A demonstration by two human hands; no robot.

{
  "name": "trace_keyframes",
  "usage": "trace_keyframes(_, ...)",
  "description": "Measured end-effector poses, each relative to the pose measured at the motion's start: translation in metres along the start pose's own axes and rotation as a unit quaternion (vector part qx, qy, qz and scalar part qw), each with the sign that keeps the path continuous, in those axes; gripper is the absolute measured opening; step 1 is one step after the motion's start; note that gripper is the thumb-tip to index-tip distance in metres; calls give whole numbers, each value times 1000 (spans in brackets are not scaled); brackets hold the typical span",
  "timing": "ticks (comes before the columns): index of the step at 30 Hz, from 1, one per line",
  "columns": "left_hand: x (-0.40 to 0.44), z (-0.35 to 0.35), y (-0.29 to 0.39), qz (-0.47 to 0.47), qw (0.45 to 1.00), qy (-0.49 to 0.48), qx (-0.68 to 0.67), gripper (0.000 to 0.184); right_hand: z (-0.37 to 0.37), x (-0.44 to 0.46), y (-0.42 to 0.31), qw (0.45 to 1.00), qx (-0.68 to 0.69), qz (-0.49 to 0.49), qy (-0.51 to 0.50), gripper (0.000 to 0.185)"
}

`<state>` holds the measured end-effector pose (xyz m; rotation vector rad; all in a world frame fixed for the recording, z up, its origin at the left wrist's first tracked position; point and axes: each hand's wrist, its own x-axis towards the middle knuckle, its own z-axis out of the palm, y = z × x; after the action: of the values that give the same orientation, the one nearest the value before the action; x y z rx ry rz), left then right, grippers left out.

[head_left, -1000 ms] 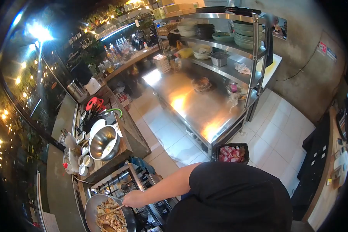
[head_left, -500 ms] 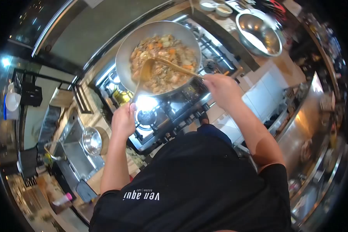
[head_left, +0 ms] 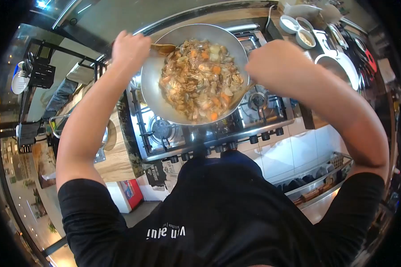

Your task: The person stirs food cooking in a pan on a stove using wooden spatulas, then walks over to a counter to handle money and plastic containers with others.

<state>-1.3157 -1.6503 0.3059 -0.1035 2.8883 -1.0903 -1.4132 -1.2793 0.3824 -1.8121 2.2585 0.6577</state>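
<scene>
A wide metal pan point(head_left: 149, 89) sits on the stove, filled with a mix of browned pieces and carrot chunks point(head_left: 202, 78). My left hand point(head_left: 131, 50) is closed round the handle of a wooden spoon point(head_left: 164, 48), whose bowl rests at the pan's upper left wall. At the right rim, my right hand point(head_left: 274, 62) is closed on a second wooden utensil point(head_left: 240, 95). Its lower part reaches into the food on the right side; the hand covers its upper end, and its tip is hard to make out.
The gas stove point(head_left: 182, 149) has bare burners point(head_left: 257, 101) beside the pan and knobs along its front. Small white bowls point(head_left: 305, 39) and a metal bowl point(head_left: 336, 69) stand at the upper right. A wooden counter point(head_left: 116, 155) lies left of the stove.
Both hands have moved up and outward to the pan's sides. The wooden spoon has left the middle of the food for the left wall. The camera view has shifted too.
</scene>
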Motion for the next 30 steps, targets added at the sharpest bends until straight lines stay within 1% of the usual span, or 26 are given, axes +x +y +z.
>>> trace_keyframes(1,15,8,8,14,1000,-21,14,16,1,19,-7,998,3,-19,-53,16)
trace_keyframes(2,25,15,19,10,999,-27,15,16,23,42,-14,998,17,-18,-54,17)
trace_keyframes(3,35,22,28,31,997,-66,6,20,41,63,-19,998,30,-15,-55,17)
trace_keyframes(4,41,20,33,53,993,-102,-4,25,42,70,-22,998,28,-18,-53,17)
trace_keyframes(5,43,19,35,49,993,-103,-5,25,42,75,-24,998,31,-38,-36,17)
trace_keyframes(6,42,19,38,54,992,-110,-36,25,43,77,-26,998,34,-58,-20,17)
trace_keyframes(7,40,20,40,60,989,-116,-69,26,46,77,-27,998,33,-60,-2,15)
trace_keyframes(8,34,24,45,60,989,-116,-72,26,53,77,-26,998,32,-61,-5,15)
trace_keyframes(10,25,35,55,72,986,-83,-123,35,70,76,-23,996,49,-54,57,15)
trace_keyframes(14,4,11,52,106,977,-102,-153,34,82,76,-24,997,34,-38,63,15)
trace_keyframes(16,-10,-2,34,112,974,-80,-178,33,84,65,-25,990,27,-39,132,13)
trace_keyframes(18,-22,-13,9,119,970,-59,-203,32,68,42,-24,988,21,-41,144,11)
trace_keyframes(20,-29,-25,-17,135,974,-5,-183,27,37,22,-20,987,15,-40,158,9)
trace_keyframes(21,-29,-26,-27,138,973,-2,-184,27,19,13,-19,995,7,-25,97,7)
trace_keyframes(22,-25,-27,-36,108,986,17,-126,25,4,6,-19,999,-2,-11,36,6)
trace_keyframes(23,-21,-26,-42,75,994,37,-67,23,-7,6,-21,1000,-14,2,12,11)
trace_keyframes(24,-14,-19,-40,76,994,39,-67,23,-12,11,-27,1000,-14,4,11,11)
trace_keyframes(26,-1,2,-21,102,994,16,43,21,-19,24,-40,994,-14,-13,-104,16)
trace_keyframes(27,-3,9,-5,137,989,14,54,18,-14,34,-50,994,-14,-9,-104,16)
trace_keyframes(28,-6,9,13,154,987,-35,26,17,-2,47,-61,995,8,-19,-98,18)
trace_keyframes(30,-14,15,32,137,989,-39,-45,19,19,62,-72,995,29,-28,-93,19)
